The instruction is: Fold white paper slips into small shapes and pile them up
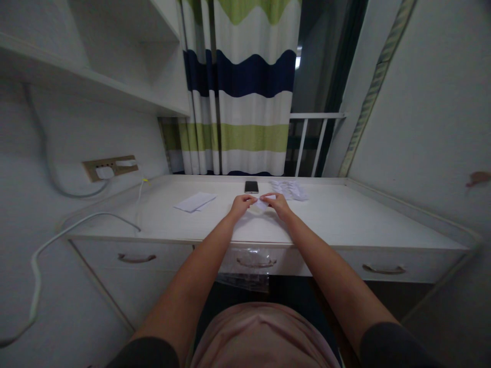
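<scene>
Between my two hands is a small white piece of paper [262, 204], held a little above the desk. My left hand [241, 204] pinches its left edge with closed fingers. On the other side, the fingers of my right hand [278, 204] are closed on the paper's upper right part. A dark phone [251, 187] lies flat just beyond my hands. Behind my right hand sits a group of several folded white paper pieces [291, 190]. Flat white sheets [195, 202] rest on the desk to the left.
The white desk [345, 220] has drawers with handles along its front. Clear plastic [249, 258] hangs over the middle drawer. A white cable [88, 217] loops at the left, below a wall socket [109, 167]. A striped curtain [255, 112] hangs behind the desk.
</scene>
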The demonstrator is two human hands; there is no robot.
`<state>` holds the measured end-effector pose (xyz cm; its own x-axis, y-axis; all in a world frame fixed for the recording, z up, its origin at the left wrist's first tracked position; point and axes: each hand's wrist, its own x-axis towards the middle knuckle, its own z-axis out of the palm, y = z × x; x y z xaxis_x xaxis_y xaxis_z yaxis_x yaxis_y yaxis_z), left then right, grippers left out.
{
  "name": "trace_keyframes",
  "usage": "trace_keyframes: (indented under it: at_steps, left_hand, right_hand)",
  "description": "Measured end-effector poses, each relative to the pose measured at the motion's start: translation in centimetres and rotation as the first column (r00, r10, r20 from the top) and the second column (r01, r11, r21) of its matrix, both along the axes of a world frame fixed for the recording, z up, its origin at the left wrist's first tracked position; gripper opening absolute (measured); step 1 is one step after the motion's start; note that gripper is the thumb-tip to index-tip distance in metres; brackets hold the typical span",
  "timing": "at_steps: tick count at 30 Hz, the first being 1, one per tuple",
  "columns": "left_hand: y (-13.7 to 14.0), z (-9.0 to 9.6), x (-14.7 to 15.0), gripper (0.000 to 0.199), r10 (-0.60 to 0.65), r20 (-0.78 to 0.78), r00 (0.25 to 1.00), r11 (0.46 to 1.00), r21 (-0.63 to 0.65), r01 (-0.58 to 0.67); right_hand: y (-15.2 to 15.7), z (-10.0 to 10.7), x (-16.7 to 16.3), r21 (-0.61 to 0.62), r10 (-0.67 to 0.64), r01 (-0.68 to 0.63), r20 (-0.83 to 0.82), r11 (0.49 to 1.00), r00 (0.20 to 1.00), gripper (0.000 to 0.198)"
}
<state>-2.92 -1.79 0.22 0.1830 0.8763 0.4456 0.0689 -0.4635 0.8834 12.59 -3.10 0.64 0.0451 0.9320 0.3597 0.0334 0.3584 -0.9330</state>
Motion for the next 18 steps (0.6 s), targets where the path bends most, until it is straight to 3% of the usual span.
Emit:
trace_keyframes:
  at_steps: [6,11,18]
  left_hand:
    - [-0.06,-0.01,0.03,0.026,-0.004,0.0,1.0,1.0,-0.031,0.004]
    - [-0.17,0.01,-0.05,0.029,0.026,0.028,0.999,0.998,-0.063,-0.024]
    - [0.0,0.03,-0.08,0.031,0.05,0.053,0.997,0.997,-0.061,-0.046]
  right_hand:
    - [0.09,0.0,0.11,0.081,-0.079,0.074,0.062,0.994,0.995,0.026]
    - [0.28,0.03,0.22,0.083,-0.136,0.135,0.012,0.987,0.991,0.03]
    - [0.84,-0.33,0.24,0.059,-0.102,0.109,-0.099,0.992,0.99,0.035]
